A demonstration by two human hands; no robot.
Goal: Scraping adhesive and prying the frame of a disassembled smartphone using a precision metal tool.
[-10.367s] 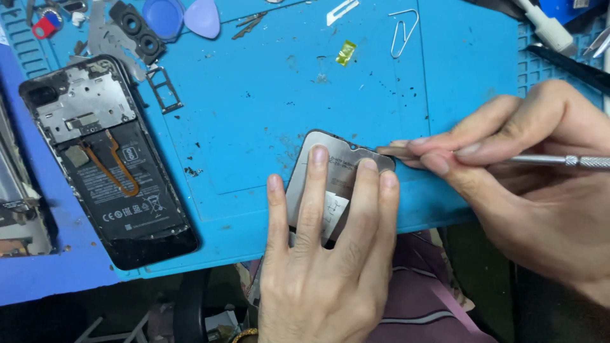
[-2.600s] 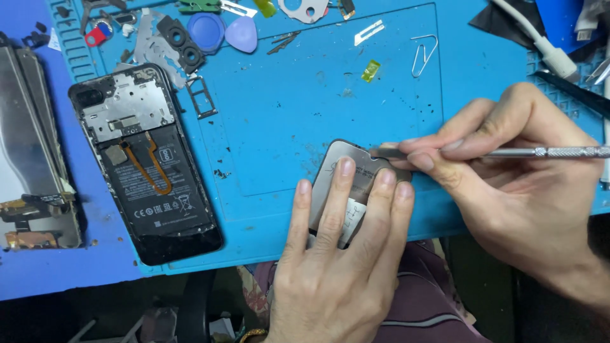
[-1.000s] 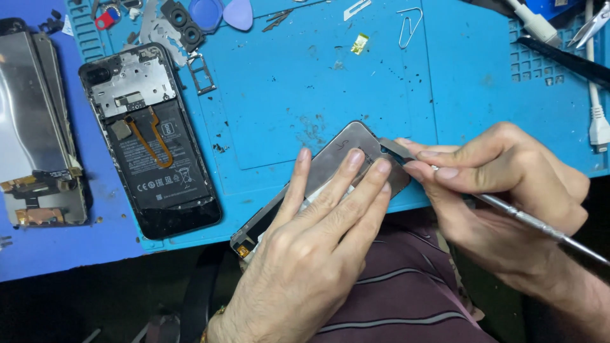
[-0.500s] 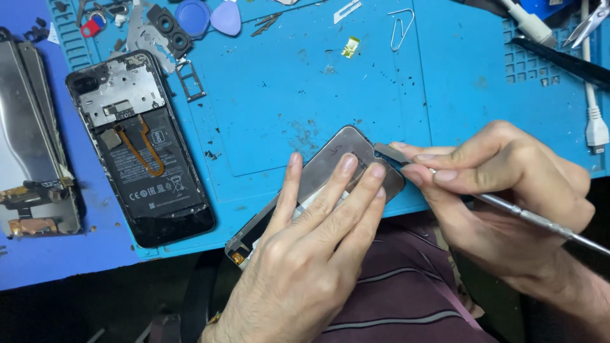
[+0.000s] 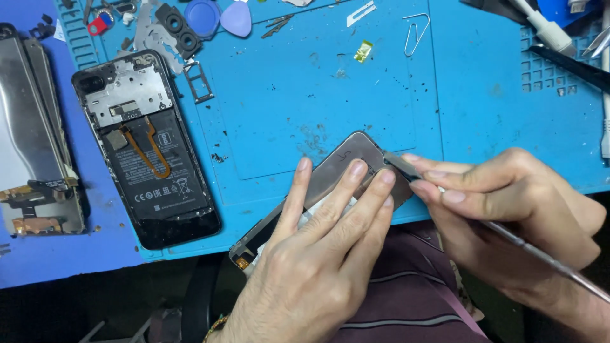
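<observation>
two hands busy: left hand (image 5: 318,254) pressing phone back cover (image 5: 346,168) flat on blue mat (image 5: 286,95), right hand (image 5: 508,216) grip clenched on metal pry tool (image 5: 534,251) at cover's edge; next, probably gentle levering.

Two hands are showing: the left hand (image 5: 318,267) and the right hand (image 5: 508,222). One metal tool (image 5: 540,254), one phone panel (image 5: 343,171), one opened phone (image 5: 149,152), two guitar-pick openers (image 5: 219,16), one paperclip (image 5: 414,32) are lying about.
</observation>
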